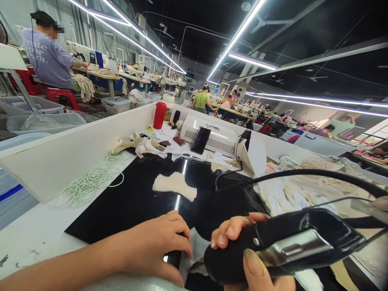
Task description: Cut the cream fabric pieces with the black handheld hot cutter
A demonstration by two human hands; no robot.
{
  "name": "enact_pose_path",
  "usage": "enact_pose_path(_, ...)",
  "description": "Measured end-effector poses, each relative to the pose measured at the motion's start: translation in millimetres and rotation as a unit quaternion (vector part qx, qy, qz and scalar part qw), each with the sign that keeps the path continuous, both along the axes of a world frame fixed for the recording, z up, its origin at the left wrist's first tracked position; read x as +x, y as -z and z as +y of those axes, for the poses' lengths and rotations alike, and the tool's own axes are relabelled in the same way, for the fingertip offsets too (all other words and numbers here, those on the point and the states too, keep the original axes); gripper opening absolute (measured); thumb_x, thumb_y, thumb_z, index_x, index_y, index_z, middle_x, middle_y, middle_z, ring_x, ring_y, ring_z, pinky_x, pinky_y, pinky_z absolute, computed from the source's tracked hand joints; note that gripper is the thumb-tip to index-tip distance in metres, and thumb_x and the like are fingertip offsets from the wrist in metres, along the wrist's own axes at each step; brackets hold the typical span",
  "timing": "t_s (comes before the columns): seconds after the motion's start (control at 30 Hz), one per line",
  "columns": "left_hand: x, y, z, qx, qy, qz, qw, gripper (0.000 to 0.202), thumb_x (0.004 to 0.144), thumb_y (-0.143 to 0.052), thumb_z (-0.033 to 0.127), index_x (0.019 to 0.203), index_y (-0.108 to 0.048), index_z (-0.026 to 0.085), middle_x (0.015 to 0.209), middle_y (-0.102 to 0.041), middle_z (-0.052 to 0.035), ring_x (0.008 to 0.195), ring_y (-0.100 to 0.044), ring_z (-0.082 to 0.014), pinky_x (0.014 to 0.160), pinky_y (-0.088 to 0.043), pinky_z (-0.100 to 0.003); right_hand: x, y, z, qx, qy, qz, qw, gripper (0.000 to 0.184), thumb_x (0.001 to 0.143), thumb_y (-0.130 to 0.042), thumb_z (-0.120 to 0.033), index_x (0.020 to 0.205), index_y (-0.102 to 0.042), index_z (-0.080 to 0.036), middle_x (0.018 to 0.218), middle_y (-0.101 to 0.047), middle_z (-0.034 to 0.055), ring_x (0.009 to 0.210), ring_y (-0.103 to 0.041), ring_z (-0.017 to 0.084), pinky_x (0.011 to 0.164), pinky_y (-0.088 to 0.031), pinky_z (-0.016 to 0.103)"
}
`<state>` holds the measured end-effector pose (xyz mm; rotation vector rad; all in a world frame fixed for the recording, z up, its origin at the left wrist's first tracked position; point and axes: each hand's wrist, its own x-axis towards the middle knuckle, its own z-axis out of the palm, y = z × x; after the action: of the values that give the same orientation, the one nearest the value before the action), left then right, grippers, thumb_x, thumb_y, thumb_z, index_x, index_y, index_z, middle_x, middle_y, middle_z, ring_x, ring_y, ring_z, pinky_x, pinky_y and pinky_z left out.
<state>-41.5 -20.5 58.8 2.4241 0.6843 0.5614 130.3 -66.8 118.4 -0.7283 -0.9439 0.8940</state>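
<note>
**A:** Long workshop under strip lights. What's on the surface (36, 234) up front?

**B:** One black mat (121, 202), with a cream cloth piece (175, 185) at the frame's middle and white elastic loops (91, 180) at left.

**A:** And the hands?

**B:** The left hand (157, 242) lies palm down on the mat at bottom centre, fingers loosely bent, gripping nothing I can make out. The right hand (236, 232) is wrapped round a black tool (291, 238) at lower right (its cord (303, 173) arcs above it).

**A:** Behind?

**B:** Red bottle (159, 115), and a phone (200, 140) leaning on a white machine (218, 139). One seated person (45, 56) is at upper left.
</note>
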Motion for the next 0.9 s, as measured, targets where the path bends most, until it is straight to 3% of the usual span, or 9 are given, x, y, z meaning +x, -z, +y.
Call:
enact_pose_path(0.13,1.5,-4.1,-1.5,0.008,-0.003,-0.013,1.000,0.025,0.082,-0.091,0.031,0.100,-0.076,0.023,0.119,-0.070,-0.0052,0.110,-0.069,-0.0239,0.123,-0.035,-0.048,20.2,-4.0,10.0,0.011,0.072,0.001,0.997,0.040,0.082,-0.085,-0.041,0.113,-0.063,-0.031,0.079,-0.062,-0.0050,0.068,-0.056,0.015,0.060,-0.055,0.030)
enact_pose_path(0.27,6.4,-6.6,-2.7,0.000,0.025,0.003,1.000,0.042,0.090,-0.083,0.034,0.129,-0.069,0.027,0.148,-0.062,-0.0059,0.139,-0.055,-0.0291,0.129,-0.021,-0.053,35.8,-2.7,17.3,0.000,0.129,-0.005,0.992,0.037,0.081,-0.083,-0.034,0.112,-0.063,-0.030,0.078,-0.062,-0.0044,0.068,-0.057,0.016,0.061,-0.056,0.032)
enact_pose_path(0.33,8.0,-6.0,-2.7,-0.014,0.045,0.028,0.998,0.050,0.094,-0.079,0.036,0.141,-0.062,0.030,0.153,-0.059,-0.0038,0.147,-0.048,-0.0300,0.129,-0.020,-0.055,38.6,0.8,18.7,0.003,0.129,-0.007,0.992,0.036,0.083,-0.081,-0.032,0.113,-0.063,-0.030,0.079,-0.061,-0.0041,0.069,-0.057,0.016,0.061,-0.055,0.032)
enact_pose_path(0.47,8.4,-3.5,-2.1,-0.036,0.049,0.060,0.996,0.057,0.096,-0.076,0.038,0.149,-0.056,0.034,0.153,-0.059,-0.0037,0.148,-0.047,-0.0312,0.128,-0.019,-0.061,41.4,9.9,20.2,0.032,0.113,-0.020,0.993,0.033,0.086,-0.080,-0.033,0.115,-0.064,-0.030,0.080,-0.063,-0.0034,0.069,-0.060,0.015,0.061,-0.057,0.032)
enact_pose_path(0.6,8.8,-2.0,-2.2,-0.035,0.042,0.048,0.997,0.060,0.094,-0.079,0.038,0.150,-0.056,0.034,0.151,-0.061,-0.0055,0.146,-0.049,-0.0340,0.127,-0.019,-0.064,45.0,17.0,22.1,0.073,0.083,-0.053,0.992,0.028,0.090,-0.076,-0.028,0.116,-0.064,-0.029,0.081,-0.066,-0.0025,0.068,-0.063,0.016,0.061,-0.059,0.033)
enact_pose_path(0.9,10.1,-0.2,-2.9,-0.036,0.032,0.036,0.998,0.061,0.092,-0.080,0.038,0.149,-0.058,0.035,0.149,-0.063,-0.0070,0.144,-0.051,-0.0362,0.126,-0.020,-0.066,43.0,18.8,22.9,0.078,0.074,-0.050,0.993,0.028,0.091,-0.074,-0.027,0.117,-0.065,-0.030,0.083,-0.066,-0.0022,0.069,-0.063,0.016,0.063,-0.059,0.033)
